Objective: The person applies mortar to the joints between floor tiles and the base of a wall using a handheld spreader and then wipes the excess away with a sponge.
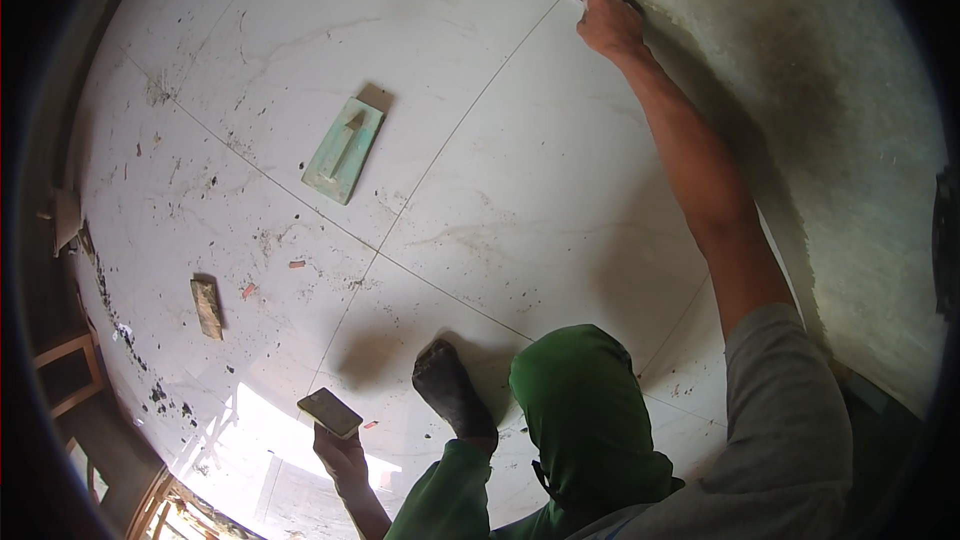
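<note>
My right hand [612, 25] reaches far forward to the corner where the tiled floor [520, 170] meets the wall. Its fingers are closed on a small pale flat piece [577, 5], only partly visible beside the knuckles. At the lower left, my left hand [340, 455] grips a flat rectangular block [330, 413] with a dark face and pale edges; its exact kind is unclear. A pale green plastering float [343, 152] lies on the tiles between the hands, handle up, touched by neither.
A bare rendered wall [800, 130] runs along the right. My green-clad knee [590, 400] and dark-socked foot [450, 385] are in the foreground. A rough wood piece [207, 307], reddish chips [249, 291] and dark crumbs [158, 395] lie on the left. A wooden frame [68, 372] stands beyond.
</note>
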Demonstrator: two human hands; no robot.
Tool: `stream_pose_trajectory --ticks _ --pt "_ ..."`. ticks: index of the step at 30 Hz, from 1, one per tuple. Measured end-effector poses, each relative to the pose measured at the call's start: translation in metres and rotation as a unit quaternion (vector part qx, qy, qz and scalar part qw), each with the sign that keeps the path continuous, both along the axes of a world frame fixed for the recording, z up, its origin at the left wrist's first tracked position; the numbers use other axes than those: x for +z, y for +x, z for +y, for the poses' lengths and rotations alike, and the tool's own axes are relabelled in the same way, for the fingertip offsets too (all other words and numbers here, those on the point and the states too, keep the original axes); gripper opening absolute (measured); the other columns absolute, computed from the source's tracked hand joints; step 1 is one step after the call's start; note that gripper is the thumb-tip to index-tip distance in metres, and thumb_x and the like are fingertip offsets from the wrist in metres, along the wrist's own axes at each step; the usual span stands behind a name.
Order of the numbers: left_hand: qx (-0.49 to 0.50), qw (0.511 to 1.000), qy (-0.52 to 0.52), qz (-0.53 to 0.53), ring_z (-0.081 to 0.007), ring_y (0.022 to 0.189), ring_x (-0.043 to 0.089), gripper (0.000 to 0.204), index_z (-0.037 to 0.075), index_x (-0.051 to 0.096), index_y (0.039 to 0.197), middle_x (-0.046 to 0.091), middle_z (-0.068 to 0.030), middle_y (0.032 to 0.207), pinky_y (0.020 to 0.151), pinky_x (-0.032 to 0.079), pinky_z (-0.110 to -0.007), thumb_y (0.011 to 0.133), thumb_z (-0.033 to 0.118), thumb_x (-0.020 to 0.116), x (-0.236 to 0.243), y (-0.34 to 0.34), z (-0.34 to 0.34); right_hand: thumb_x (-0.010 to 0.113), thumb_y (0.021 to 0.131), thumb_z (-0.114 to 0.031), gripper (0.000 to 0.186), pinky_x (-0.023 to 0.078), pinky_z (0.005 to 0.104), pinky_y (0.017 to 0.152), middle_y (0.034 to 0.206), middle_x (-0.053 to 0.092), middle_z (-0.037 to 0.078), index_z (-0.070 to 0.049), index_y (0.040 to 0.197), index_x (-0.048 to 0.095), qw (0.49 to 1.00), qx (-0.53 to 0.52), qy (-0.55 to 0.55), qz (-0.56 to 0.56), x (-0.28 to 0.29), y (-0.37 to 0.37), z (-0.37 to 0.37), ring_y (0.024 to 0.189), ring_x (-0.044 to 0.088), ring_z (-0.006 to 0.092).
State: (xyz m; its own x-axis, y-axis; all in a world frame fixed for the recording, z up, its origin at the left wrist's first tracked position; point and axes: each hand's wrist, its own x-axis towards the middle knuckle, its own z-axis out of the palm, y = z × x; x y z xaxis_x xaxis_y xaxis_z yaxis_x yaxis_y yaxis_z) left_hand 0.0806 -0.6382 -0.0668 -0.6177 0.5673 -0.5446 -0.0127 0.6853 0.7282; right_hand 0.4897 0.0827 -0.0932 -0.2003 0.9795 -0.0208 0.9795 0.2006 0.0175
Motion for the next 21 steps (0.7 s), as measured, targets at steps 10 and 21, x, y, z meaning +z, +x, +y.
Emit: stream_pose_trajectory --ticks 10,21 --pt "0.286 0.926 0.111 -0.219 -0.0218 0.104 0.071 0.047 0.003 0.056 0.141 0.070 -0.0120 0.121 0.089 0.061 -0.036 0.109 0.036 0.049 0.001 0.005 0.006 0.068 0.086 -0.017 0.027 0.058 0.0508 0.093 0.109 0.075 0.022 -0.005 0.109 0.076 1.000 -0.004 -0.003 -0.012 0.008 -0.001 0.005 0.105 0.073 0.0417" --pt "0.227 0.943 0.127 -0.207 -0.0227 0.108 0.063 0.047 0.002 0.057 0.137 0.062 -0.0106 0.119 0.092 0.055 -0.039 0.106 0.037 0.058 0.000 0.000 0.007 0.069 0.085 -0.018 0.027 0.059 0.0503 0.092 0.111 0.076 0.021 -0.005 0.107 0.077 1.000 0.002 -0.006 -0.027 0.015 -0.010 0.007 0.107 0.073 0.0397"
